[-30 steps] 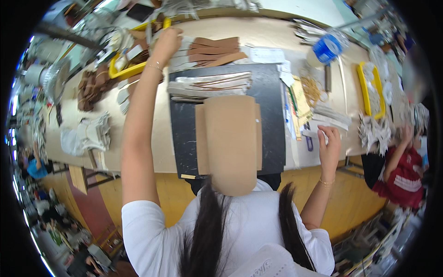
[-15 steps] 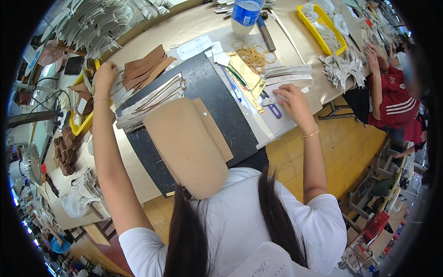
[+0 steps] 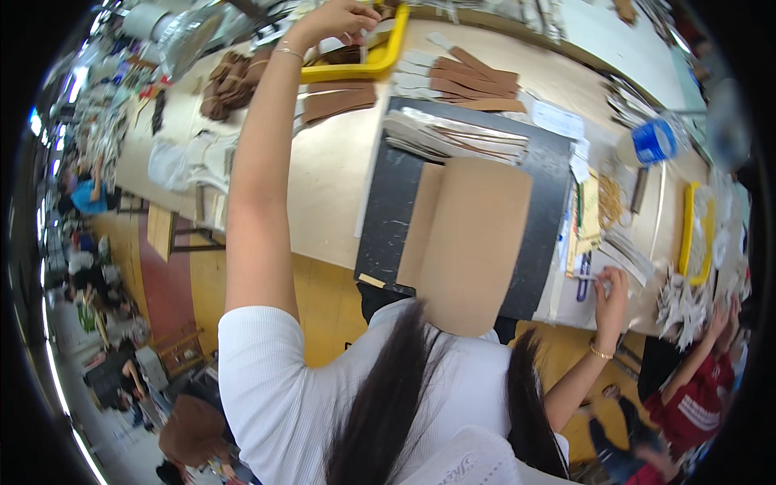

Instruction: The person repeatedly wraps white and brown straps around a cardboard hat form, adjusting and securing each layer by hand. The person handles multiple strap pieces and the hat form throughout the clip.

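My left hand (image 3: 339,20) reaches far across the wooden table (image 3: 323,186) into a yellow tray (image 3: 386,61). Its fingers curl over dark brown pieces inside, and whether they grip one is unclear. My right hand (image 3: 610,291) rests near the table's front right edge. Its fingertips lie on white paper strips (image 3: 626,259) beside a purple tool (image 3: 584,284). Between my arms a black cutting mat (image 3: 388,210) carries a large tan cardboard sheet (image 3: 477,234). A stack of white and brown strips (image 3: 453,137) lies at the mat's far edge.
Flat brown cut pieces (image 3: 477,81) and another brown stack (image 3: 339,101) lie beyond the mat. A blue-lidded container (image 3: 651,141), rubber bands (image 3: 610,198) and a second yellow tray (image 3: 687,234) sit at right. A person in red (image 3: 687,404) works there. White cloth (image 3: 186,162) lies at left.
The view has swung, so the table now lies more level. My left hand moved from the tray's edge into the tray. My right hand stays on the strips, its fingers drawn in.
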Available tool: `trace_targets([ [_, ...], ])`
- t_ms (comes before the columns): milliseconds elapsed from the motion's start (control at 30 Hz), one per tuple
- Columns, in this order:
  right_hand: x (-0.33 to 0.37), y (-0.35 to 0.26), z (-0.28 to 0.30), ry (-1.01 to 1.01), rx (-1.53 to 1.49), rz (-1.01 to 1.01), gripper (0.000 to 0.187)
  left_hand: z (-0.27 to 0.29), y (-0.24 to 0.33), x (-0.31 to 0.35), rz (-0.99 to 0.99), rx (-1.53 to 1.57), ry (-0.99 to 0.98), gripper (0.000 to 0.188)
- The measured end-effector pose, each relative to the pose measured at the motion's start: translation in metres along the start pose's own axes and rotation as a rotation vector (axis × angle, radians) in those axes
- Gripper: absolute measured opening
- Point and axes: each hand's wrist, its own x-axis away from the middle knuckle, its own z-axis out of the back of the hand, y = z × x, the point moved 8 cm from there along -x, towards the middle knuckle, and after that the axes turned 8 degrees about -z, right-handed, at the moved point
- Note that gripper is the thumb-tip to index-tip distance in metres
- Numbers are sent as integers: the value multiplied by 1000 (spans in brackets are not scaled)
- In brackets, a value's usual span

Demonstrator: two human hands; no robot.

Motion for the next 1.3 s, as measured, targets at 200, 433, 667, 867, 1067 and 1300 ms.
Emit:
trace_targets([
  [200,3,-1,23,56,-31,-79,12,42,-99,119,559,156,-71,15],
  [433,-9,-37,35,69,-4,-99,8,33,-188,169,618,171,231,15],
  [667,-7,-56,42,149,-94,-6,8,45,-144,128,470,-419,471,29],
  [867,-12,-80,34,83,-114,-120,8,-13,10,9,-233,-309,486,28],
  [1067,-6,-95,36,110,-158,-23,5,-87,25,-90,-244,-335,232,29],
  [1300,1,-80,38,150,-150,-43,6,-125,12,-113,-93,-554,48,32],
])
